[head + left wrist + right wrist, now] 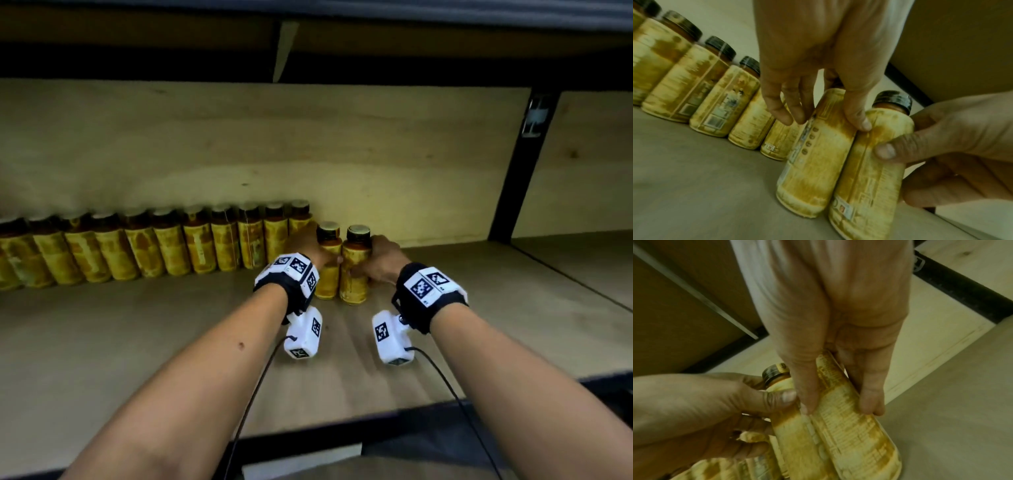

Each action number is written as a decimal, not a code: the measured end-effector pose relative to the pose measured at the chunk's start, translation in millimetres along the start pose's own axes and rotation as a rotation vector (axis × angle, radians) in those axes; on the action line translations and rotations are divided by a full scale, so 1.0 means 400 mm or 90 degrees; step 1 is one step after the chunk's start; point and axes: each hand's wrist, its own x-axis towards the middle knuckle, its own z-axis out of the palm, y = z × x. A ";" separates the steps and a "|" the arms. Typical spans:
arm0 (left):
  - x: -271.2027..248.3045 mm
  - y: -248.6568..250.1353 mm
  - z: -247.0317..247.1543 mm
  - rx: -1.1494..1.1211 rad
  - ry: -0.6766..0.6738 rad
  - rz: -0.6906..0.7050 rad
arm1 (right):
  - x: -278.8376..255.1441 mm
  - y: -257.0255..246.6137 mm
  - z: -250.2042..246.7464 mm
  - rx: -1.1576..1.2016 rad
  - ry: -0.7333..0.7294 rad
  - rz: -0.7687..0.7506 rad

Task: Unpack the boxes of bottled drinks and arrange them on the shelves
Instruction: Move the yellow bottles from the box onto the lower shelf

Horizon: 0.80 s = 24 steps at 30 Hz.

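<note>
Two yellow-labelled, dark-capped bottles stand upright and touching on the wooden shelf, just in front of the right end of a row of like bottles. My left hand grips the left bottle, thumb on its front and fingers round its far side. My right hand grips the right bottle. The left wrist view shows the left hand on the left bottle, the right hand on the right bottle. In the right wrist view the right hand pinches its bottle between thumb and fingers.
The row of bottles runs along the back wall from the far left to mid-shelf. Bare shelf lies to the right up to a black upright post. Another shelf board hangs close overhead. The shelf's dark front edge is near my forearms.
</note>
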 end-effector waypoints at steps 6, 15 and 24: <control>0.163 -0.029 0.049 0.062 0.031 -0.019 | 0.126 0.013 0.004 -0.036 0.030 0.025; 0.294 -0.066 0.066 0.251 0.066 0.005 | 0.340 0.001 0.042 -0.066 0.059 0.036; 0.243 -0.088 0.045 0.188 0.030 0.113 | 0.360 -0.009 0.037 0.016 -0.011 0.015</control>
